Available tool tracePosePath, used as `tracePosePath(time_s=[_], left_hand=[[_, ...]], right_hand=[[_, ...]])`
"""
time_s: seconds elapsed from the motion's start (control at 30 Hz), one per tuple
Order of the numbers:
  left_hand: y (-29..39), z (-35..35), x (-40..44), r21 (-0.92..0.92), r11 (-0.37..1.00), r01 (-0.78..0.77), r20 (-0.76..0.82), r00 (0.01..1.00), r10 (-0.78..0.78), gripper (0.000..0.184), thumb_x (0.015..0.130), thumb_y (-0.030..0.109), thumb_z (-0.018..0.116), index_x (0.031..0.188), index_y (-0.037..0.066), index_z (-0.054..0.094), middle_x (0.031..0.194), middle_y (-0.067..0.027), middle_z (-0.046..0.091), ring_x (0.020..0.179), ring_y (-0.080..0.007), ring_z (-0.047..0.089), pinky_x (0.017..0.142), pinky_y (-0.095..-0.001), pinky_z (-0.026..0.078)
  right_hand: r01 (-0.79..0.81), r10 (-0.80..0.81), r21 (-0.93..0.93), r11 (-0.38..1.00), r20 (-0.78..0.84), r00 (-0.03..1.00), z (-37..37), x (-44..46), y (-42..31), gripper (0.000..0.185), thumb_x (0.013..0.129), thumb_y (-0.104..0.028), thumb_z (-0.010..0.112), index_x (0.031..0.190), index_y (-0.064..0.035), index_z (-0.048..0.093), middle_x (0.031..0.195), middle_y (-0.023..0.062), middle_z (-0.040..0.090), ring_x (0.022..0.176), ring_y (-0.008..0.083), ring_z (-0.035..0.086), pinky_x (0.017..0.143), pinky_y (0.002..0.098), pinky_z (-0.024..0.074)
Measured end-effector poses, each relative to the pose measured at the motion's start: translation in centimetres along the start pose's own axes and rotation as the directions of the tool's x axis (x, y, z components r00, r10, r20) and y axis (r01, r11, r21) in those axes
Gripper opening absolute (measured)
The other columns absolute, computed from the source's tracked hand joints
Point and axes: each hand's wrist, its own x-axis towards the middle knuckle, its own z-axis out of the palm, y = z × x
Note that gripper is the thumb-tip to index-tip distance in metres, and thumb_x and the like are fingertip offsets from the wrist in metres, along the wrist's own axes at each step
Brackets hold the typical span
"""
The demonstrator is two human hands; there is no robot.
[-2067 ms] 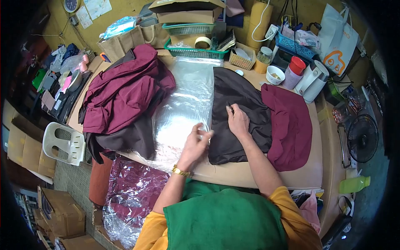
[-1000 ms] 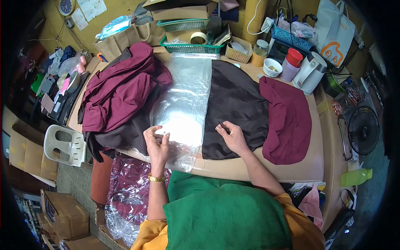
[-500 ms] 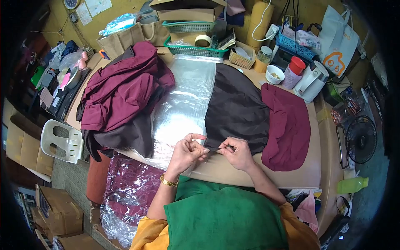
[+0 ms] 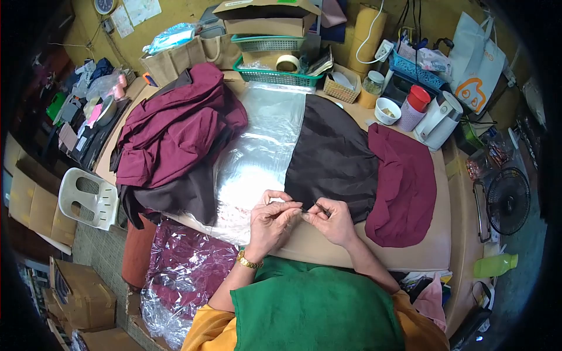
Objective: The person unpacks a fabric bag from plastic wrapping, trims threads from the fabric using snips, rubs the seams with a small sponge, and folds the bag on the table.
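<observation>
The left forearm [image 4: 232,284] and right forearm [image 4: 372,263] angle forward and inward; the left hand [image 4: 270,223] pinches thumb against fingers; the right hand [image 4: 332,221], fingers curled, pinches just beside it, fingertips almost meeting.

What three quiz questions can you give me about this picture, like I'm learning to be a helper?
1. Where are the left hand and right hand?
A) On the electric kettle
B) Close together, by the near edge of the dark cloth
C) On the black fan

2. True or false: in the picture, the dark cloth lies between the clear plastic and the right-hand maroon cloth.

3. Fill in the blank: the gold-coloured wristband is on the person's ____ wrist.

Key: 1. B; 2. True; 3. left
</observation>
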Motion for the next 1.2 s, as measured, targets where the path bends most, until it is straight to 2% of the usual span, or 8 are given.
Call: tracePosePath(time_s=[0.07,0.17,0.27,0.4,0.47,0.57,0.87,1.2], left_hand=[[0.7,0.1,-0.1,-0.387,0.879,0.279,0.055,0.958,-0.28,0.013,0.088,0.006,0.07,0.1,0.001,0.074,0.079,-0.0039,0.068,0.073,-0.0094,0.063,0.063,-0.0207,0.051],[0.3,0.0,-0.2,-0.494,0.765,0.413,0.1,0.901,-0.423,0.013,0.094,0.008,0.065,0.097,-0.003,0.069,0.081,-0.01,0.069,0.064,-0.0085,0.063,0.059,-0.0213,0.052],[-1.1,-0.3,-0.8,-0.643,0.64,0.422,0.137,0.885,-0.445,0.017,0.097,0.013,0.061,0.097,-0.004,0.065,0.087,-0.0141,0.07,0.069,-0.0136,0.068,0.063,-0.0222,0.056],[-1.0,-0.7,-1.0,-0.781,0.465,0.417,0.182,0.865,-0.468,0.025,0.1,0.02,0.056,0.103,-0.005,0.061,0.102,-0.0204,0.068,0.085,-0.0199,0.071,0.073,-0.0255,0.061],[-0.7,-0.9,-1.1,-0.791,0.454,0.41,0.194,0.872,-0.449,0.027,0.1,0.02,0.055,0.104,-0.006,0.06,0.108,-0.0221,0.066,0.09,-0.0214,0.071,0.076,-0.0265,0.061],[0.3,-1.0,-0.8,-0.792,0.448,0.414,0.209,0.874,-0.439,0.025,0.101,0.021,0.053,0.095,-0.002,0.056,0.115,-0.025,0.063,0.095,-0.0223,0.07,0.081,-0.028,0.061],[1.3,-0.4,-0.3,-0.819,0.444,0.363,0.219,0.913,-0.344,0.026,0.101,0.022,0.052,0.083,0.004,0.053,0.126,-0.0277,0.058,0.092,-0.0141,0.067,0.08,-0.0246,0.06],[1.7,0.4,-0.7,-0.761,0.568,0.314,0.179,0.943,-0.282,0.025,0.103,0.02,0.05,0.081,0.007,0.048,0.13,-0.0279,0.056,0.093,-0.0152,0.065,0.085,-0.0283,0.056]], right_hand=[[-0.014,0.014,0.001,1.0,0.021,1.0,-0.2,-0.2,-0.1,0.017,0.082,-0.01,0.075,0.076,0.0009,0.064,0.055,-0.0047,0.039,0.056,0.0039,0.038,0.049,0.0267,0.0322],[0.004,0.001,-0.065,0.998,0.079,0.997,-0.5,-0.2,-0.4,0.02,0.084,-0.014,0.075,0.077,0.0011,0.064,0.054,-0.0022,0.041,0.054,0.0048,0.039,0.049,0.0278,0.0326],[-0.02,0.03,-0.081,0.997,0.133,0.991,-0.2,-0.4,-0.6,0.024,0.086,-0.02,0.073,0.081,0.0019,0.064,0.056,0.0016,0.047,0.056,0.0058,0.041,0.051,0.0276,0.0363],[0.083,-0.084,-0.119,0.989,0.002,0.996,0.6,-0.6,-2.6,0.027,0.088,-0.026,0.071,0.095,-0.0009,0.064,0.087,0.0097,0.06,0.07,0.0148,0.058,0.061,0.0318,0.0464],[0.14,-0.168,-0.285,0.948,-0.076,0.983,0.5,-0.7,-3.7,0.028,0.085,-0.025,0.073,0.103,-0.0051,0.064,0.102,0.0101,0.058,0.085,0.0259,0.064,0.071,0.0373,0.0497],[0.32,-0.421,-0.588,0.743,-0.038,0.906,-0.1,-0.8,-5.7,0.029,0.078,-0.02,0.076,0.101,-0.0065,0.066,0.092,0.006,0.055,0.079,0.0228,0.061,0.068,0.0361,0.0471],[0.442,-0.653,-0.754,0.485,0.024,0.757,0.6,-0.8,-6.5,0.027,0.067,-0.011,0.079,0.093,-0.009,0.07,0.082,0.0002,0.057,0.07,0.0151,0.058,0.06,0.0318,0.0375],[0.447,-0.685,-0.739,0.504,-0.027,0.728,1.1,-0.8,-5.4,0.025,0.065,-0.007,0.078,0.089,-0.0082,0.07,0.08,-0.0003,0.059,0.065,0.014,0.057,0.056,0.0309,0.0378]])
